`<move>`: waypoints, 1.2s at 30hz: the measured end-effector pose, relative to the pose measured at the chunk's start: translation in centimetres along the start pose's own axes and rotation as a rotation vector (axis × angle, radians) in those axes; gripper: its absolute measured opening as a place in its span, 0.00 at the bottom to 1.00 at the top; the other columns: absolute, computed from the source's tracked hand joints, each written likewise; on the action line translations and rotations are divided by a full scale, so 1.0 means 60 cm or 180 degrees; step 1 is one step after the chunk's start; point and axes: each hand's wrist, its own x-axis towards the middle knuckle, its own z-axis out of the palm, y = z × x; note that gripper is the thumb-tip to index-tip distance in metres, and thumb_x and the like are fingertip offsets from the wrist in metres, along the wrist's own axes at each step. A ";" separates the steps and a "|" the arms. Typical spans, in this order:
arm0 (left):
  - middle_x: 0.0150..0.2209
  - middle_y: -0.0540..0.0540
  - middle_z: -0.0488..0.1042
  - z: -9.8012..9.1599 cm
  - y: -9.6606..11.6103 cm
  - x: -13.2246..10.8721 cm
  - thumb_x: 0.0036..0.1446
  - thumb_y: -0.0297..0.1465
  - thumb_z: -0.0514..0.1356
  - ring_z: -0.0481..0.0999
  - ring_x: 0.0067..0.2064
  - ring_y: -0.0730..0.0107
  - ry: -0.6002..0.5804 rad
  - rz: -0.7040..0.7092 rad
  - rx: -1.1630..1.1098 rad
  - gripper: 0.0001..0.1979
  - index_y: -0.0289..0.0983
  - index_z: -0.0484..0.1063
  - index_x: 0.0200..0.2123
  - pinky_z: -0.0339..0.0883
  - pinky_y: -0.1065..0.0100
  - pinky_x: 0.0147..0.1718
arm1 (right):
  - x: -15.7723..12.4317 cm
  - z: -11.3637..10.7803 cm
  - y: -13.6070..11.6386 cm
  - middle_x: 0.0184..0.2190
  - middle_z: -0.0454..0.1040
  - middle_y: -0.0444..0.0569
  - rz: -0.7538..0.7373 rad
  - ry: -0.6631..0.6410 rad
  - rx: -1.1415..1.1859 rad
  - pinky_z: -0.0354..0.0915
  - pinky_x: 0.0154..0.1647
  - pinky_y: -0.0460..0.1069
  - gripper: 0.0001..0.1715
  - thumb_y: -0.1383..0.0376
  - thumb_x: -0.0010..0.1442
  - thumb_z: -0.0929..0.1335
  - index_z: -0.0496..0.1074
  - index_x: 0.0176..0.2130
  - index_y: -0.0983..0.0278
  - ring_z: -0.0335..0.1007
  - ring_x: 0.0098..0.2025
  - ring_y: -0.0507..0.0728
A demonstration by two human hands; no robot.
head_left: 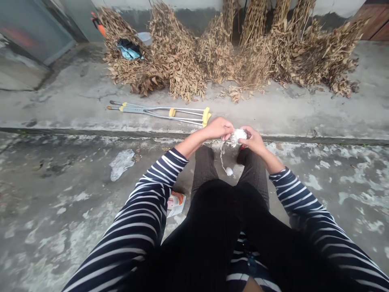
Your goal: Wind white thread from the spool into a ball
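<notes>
Two crutches (pixel 172 112), one white bundle (pixel 239 136), one plastic sheet (pixel 122 164) show.

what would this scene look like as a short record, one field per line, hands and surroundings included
left hand: fingers at the edge of the white bundle, exact grip unclear
right hand: holds the bundle's other side
hanging below: pale cord with a white piece at its end
ledge: crutches with yellow pads, lying flat
behind crutches: dried plants heaped along the wall
lower ground: crumpled clear sheet, left of the legs
</notes>
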 end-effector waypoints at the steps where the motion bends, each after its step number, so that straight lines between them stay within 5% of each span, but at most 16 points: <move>1: 0.18 0.49 0.73 -0.009 0.011 0.006 0.59 0.26 0.62 0.68 0.19 0.79 0.0039 0.0098 0.0039 0.13 0.32 0.75 0.21 0.62 0.74 0.25 | -0.001 -0.006 -0.014 0.31 0.73 0.41 0.0146 -0.0163 0.0291 0.63 0.31 0.50 0.28 0.61 0.38 0.75 0.72 0.42 0.59 0.65 0.30 0.54; 6: 0.19 0.49 0.73 -0.030 0.039 0.028 0.60 0.32 0.66 0.70 0.23 0.79 0.0198 0.0658 -0.0007 0.16 0.32 0.75 0.21 0.65 0.73 0.30 | -0.006 -0.039 -0.081 0.33 0.76 0.44 0.0383 -0.0815 0.1404 0.63 0.25 0.46 0.28 0.64 0.40 0.77 0.76 0.43 0.61 0.68 0.29 0.52; 12: 0.18 0.51 0.72 0.011 -0.016 0.052 0.63 0.34 0.64 0.70 0.22 0.78 0.0612 0.0783 -0.0497 0.17 0.33 0.73 0.22 0.64 0.74 0.30 | -0.013 -0.042 -0.099 0.34 0.78 0.46 0.0208 -0.0800 0.1741 0.73 0.30 0.50 0.27 0.61 0.45 0.77 0.75 0.47 0.60 0.73 0.31 0.55; 18: 0.17 0.51 0.73 0.100 -0.061 0.014 0.65 0.35 0.61 0.68 0.18 0.78 0.0178 0.0098 -0.1015 0.16 0.33 0.72 0.27 0.64 0.74 0.24 | 0.029 -0.048 -0.075 0.34 0.77 0.44 -0.0034 0.0436 0.1534 0.74 0.30 0.48 0.25 0.60 0.43 0.77 0.71 0.41 0.58 0.71 0.31 0.53; 22: 0.17 0.53 0.71 0.107 -0.050 -0.007 0.65 0.31 0.60 0.67 0.17 0.80 0.0099 0.0029 -0.0797 0.14 0.33 0.71 0.26 0.62 0.76 0.23 | 0.063 -0.068 -0.047 0.34 0.75 0.44 -0.0352 0.1202 0.0631 0.70 0.26 0.49 0.30 0.61 0.39 0.78 0.67 0.41 0.57 0.69 0.31 0.55; 27: 0.17 0.51 0.72 0.044 -0.007 0.021 0.62 0.26 0.60 0.67 0.18 0.79 0.0143 0.0223 -0.0467 0.13 0.33 0.72 0.23 0.61 0.75 0.24 | 0.048 -0.055 -0.024 0.26 0.71 0.40 -0.0195 0.0402 -0.0395 0.62 0.26 0.48 0.28 0.67 0.33 0.76 0.72 0.39 0.61 0.64 0.28 0.53; 33: 0.17 0.49 0.72 -0.001 0.004 0.060 0.60 0.32 0.65 0.70 0.21 0.79 0.0118 0.0557 -0.0147 0.20 0.32 0.72 0.17 0.65 0.73 0.30 | 0.016 -0.057 -0.048 0.30 0.78 0.44 0.0664 -0.1003 0.0785 0.68 0.24 0.47 0.25 0.68 0.37 0.76 0.77 0.39 0.62 0.71 0.28 0.53; 36: 0.17 0.50 0.72 0.004 -0.008 0.069 0.59 0.35 0.66 0.70 0.23 0.78 0.0365 0.0644 -0.0284 0.20 0.33 0.73 0.18 0.65 0.74 0.32 | 0.007 -0.065 -0.053 0.31 0.78 0.45 0.0695 -0.1076 0.1416 0.72 0.26 0.49 0.27 0.65 0.40 0.77 0.77 0.44 0.62 0.72 0.28 0.54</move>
